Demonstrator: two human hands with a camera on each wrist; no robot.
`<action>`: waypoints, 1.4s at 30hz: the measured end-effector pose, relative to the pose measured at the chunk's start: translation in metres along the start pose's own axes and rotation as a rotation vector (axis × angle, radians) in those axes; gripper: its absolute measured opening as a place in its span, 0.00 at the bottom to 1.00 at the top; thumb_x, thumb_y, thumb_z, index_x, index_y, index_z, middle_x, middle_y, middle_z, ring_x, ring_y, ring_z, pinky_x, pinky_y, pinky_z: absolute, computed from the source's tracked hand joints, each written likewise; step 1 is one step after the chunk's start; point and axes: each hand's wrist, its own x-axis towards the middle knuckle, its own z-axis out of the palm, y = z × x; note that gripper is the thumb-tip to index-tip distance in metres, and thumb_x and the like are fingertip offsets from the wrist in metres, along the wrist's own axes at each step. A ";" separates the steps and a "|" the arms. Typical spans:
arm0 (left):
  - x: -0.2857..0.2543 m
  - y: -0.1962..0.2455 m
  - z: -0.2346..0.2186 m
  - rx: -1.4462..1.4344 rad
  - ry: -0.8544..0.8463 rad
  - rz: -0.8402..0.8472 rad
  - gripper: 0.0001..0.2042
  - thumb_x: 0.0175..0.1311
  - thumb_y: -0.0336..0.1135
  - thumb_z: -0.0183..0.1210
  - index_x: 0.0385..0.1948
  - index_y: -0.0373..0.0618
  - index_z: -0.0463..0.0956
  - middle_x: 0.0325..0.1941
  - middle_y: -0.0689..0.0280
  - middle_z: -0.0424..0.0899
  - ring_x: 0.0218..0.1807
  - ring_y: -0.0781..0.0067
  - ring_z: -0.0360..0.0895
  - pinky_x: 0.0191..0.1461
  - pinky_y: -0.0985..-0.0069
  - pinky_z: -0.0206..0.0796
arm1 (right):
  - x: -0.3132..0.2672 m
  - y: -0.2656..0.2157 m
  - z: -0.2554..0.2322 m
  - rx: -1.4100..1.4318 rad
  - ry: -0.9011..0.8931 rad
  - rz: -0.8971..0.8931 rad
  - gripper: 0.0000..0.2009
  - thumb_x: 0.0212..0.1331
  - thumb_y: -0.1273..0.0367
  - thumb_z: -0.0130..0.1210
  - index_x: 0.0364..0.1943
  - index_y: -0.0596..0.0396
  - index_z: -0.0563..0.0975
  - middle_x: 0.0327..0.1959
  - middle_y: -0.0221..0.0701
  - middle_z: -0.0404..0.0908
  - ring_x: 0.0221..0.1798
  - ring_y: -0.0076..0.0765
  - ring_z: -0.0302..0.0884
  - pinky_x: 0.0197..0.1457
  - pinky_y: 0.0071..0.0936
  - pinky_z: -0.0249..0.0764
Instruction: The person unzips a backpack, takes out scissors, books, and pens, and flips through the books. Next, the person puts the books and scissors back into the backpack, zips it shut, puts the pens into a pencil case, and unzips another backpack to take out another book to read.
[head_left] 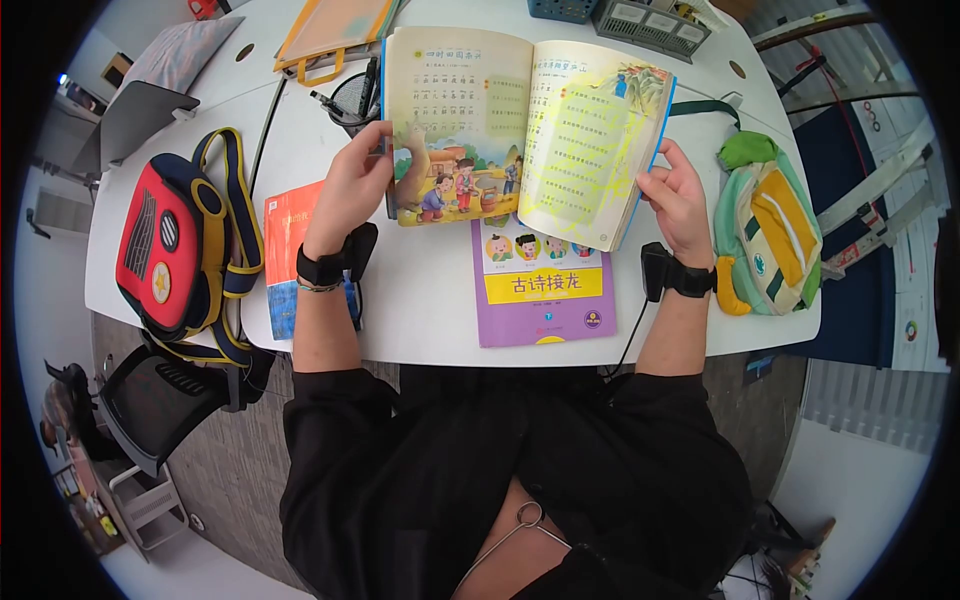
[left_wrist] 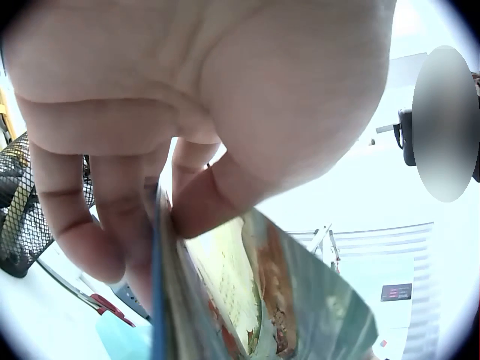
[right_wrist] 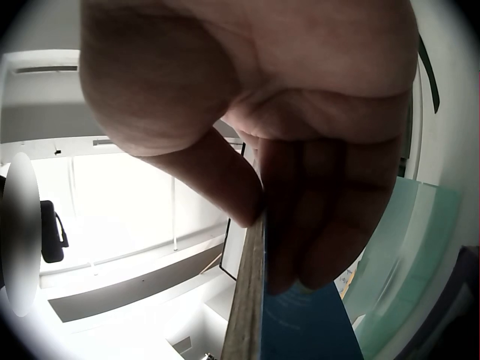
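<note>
Black clothing sits nearest the camera, at the near side of the white tabletop, and beyond it both hands hold an open book up over that tabletop. Its near edge hides the top of a purple book. The left hand pinches the outer left edge, thumb on the page side and the other fingers behind the cover. At the opposite edge the right hand does the same, its thumb against the page edges and its fingers bent behind the blue cover. Neither grip leaves thumb and fingers apart; both are closed on the book. It looks light enough for two hands, softbound and floppy: the right-hand pages bow in a curve, so the spine probably gives little stiffness. The paper seems thin, likely to crease or tear if only one leaf were tugged, and the cover may be somewhat slick. The outer margins, taken with cover and pages together, look like the sound places to hold. An orange-and-blue book lies beside the left forearm, and a mesh pen holder stands just beyond the left hand.
</note>
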 end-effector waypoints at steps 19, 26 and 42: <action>0.002 -0.007 -0.001 0.002 0.022 0.009 0.07 0.65 0.30 0.56 0.28 0.38 0.70 0.24 0.72 0.77 0.27 0.88 0.69 0.30 0.85 0.62 | 0.000 0.001 -0.003 -0.005 -0.033 -0.003 0.17 0.61 0.73 0.52 0.54 0.57 0.65 0.35 0.36 0.84 0.39 0.22 0.78 0.48 0.21 0.69; 0.002 -0.007 -0.002 0.020 0.023 -0.001 0.08 0.65 0.30 0.57 0.28 0.38 0.70 0.25 0.71 0.77 0.27 0.88 0.69 0.31 0.85 0.63 | -0.001 -0.003 -0.002 -0.009 -0.027 -0.006 0.16 0.61 0.73 0.52 0.53 0.58 0.65 0.35 0.37 0.84 0.39 0.23 0.79 0.48 0.22 0.70; 0.003 -0.010 -0.003 0.053 0.022 0.012 0.09 0.62 0.30 0.60 0.27 0.38 0.68 0.25 0.69 0.78 0.28 0.88 0.72 0.32 0.86 0.66 | 0.000 0.000 -0.003 -0.011 -0.028 -0.001 0.16 0.61 0.73 0.52 0.53 0.58 0.66 0.35 0.36 0.84 0.39 0.22 0.78 0.48 0.22 0.69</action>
